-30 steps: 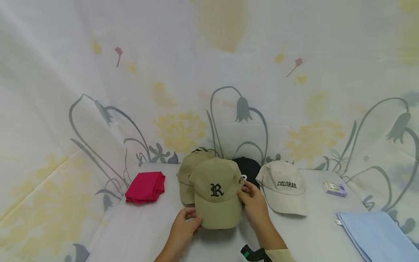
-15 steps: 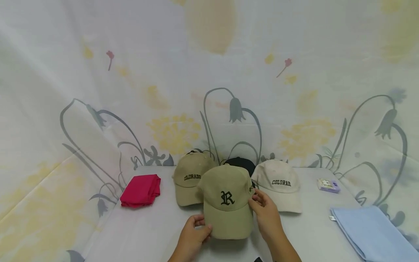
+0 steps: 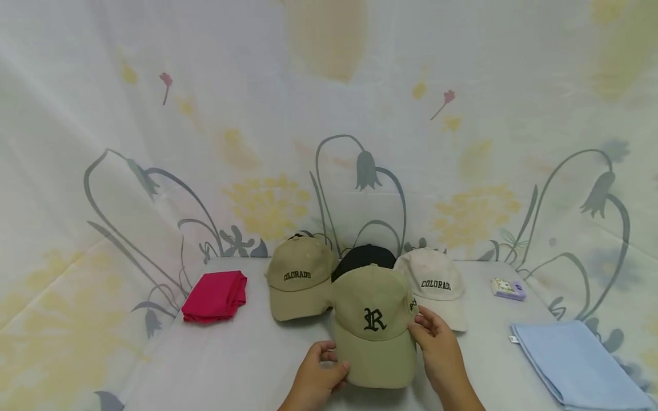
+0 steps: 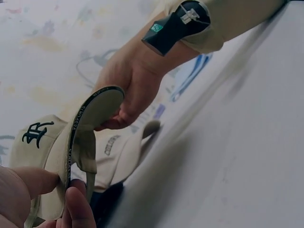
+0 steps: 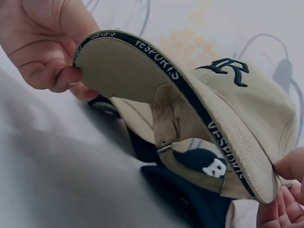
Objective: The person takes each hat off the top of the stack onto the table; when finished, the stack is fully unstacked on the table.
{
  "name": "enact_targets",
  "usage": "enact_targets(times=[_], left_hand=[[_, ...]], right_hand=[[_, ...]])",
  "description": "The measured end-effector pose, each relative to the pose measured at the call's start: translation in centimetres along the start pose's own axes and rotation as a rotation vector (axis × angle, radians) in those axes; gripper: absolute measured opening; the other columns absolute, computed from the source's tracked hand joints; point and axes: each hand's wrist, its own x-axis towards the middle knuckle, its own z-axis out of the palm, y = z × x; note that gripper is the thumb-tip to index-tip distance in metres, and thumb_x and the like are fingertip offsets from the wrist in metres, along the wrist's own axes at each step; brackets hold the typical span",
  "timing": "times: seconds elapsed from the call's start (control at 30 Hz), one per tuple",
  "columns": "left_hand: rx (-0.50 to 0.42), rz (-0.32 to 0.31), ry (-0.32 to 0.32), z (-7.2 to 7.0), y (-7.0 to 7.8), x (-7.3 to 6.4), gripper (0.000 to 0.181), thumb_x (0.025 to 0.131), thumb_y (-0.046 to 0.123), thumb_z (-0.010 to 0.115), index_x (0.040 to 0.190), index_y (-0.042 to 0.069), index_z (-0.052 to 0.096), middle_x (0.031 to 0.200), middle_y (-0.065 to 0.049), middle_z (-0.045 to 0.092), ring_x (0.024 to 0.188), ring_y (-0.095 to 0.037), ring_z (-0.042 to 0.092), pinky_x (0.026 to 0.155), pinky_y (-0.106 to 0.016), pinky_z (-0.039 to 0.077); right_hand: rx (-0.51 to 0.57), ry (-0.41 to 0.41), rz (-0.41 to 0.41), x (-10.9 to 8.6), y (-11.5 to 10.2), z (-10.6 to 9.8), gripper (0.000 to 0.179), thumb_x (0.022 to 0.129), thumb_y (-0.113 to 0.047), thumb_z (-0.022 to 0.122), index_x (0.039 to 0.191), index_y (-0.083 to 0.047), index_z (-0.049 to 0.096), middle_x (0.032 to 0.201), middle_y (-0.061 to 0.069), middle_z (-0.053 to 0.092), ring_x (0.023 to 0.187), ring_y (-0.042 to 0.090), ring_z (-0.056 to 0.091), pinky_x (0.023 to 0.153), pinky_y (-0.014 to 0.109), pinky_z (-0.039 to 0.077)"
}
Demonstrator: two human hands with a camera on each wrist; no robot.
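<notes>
A khaki baseball cap (image 3: 377, 359) with a dark letter R is held up in both hands, its front toward me. My left hand (image 3: 315, 374) pinches the brim's left edge between thumb and fingers. On the other side my right hand (image 3: 443, 349) grips the cap where brim meets crown. In the right wrist view the brim's underside (image 5: 118, 71) shows, with a dark lettered edge band and the back strap behind. Past it are a black cap (image 3: 366, 255), partly hidden, a tan COLORADO cap (image 3: 299, 265) and a cream COLORADO cap (image 3: 429, 271).
On the white table (image 3: 216, 365) a folded red cloth (image 3: 215, 297) lies at left. A small purple-and-white packet (image 3: 508, 289) sits at right, behind a folded light blue cloth (image 3: 576, 359). A flower-printed curtain (image 3: 257, 114) hangs close behind the caps.
Both hands have carried the khaki cap rightward and nearer to me. The tan COLORADO cap is now uncovered, while more of the black cap's front is hidden. The view has turned slightly right.
</notes>
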Motion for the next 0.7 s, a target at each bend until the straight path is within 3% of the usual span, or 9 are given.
enact_targets(times=[0.5, 0.6, 0.7], left_hand=[[0.029, -0.015, -0.076, 3.9, -0.1, 0.0, 0.053, 0.090, 0.009, 0.077, 0.135, -0.003, 0.052, 0.109, -0.014, 0.054, 0.083, -0.020, 0.064, 0.073, -0.039, 0.063], [0.018, -0.021, -0.096, 4.8, -0.1, 0.0, 0.051, 0.090, 0.008, 0.077, 0.134, -0.002, 0.052, 0.108, -0.013, 0.054, 0.080, -0.019, 0.064, 0.072, -0.039, 0.063], [0.015, -0.032, -0.118, 5.6, 0.0, -0.1, 0.051, 0.089, 0.007, 0.078, 0.133, -0.001, 0.052, 0.107, -0.011, 0.055, 0.077, -0.018, 0.065, 0.072, -0.037, 0.063]], right_hand=[[-0.108, 0.055, 0.064, -1.7, 0.1, -4.7, 0.061, 0.106, -0.017, 0.061, 0.159, -0.002, 0.035, 0.142, 0.012, 0.047, 0.106, -0.002, 0.054, 0.087, 0.008, 0.049], [-0.150, 0.075, 0.091, -2.1, 0.1, -5.7, 0.065, 0.106, -0.024, 0.062, 0.161, -0.003, 0.034, 0.149, 0.015, 0.045, 0.115, 0.003, 0.054, 0.084, 0.005, 0.046], [-0.189, 0.104, 0.117, -2.4, 0.1, -6.5, 0.069, 0.106, -0.032, 0.063, 0.162, -0.005, 0.034, 0.152, 0.016, 0.044, 0.129, 0.016, 0.050, 0.080, 0.003, 0.044]])
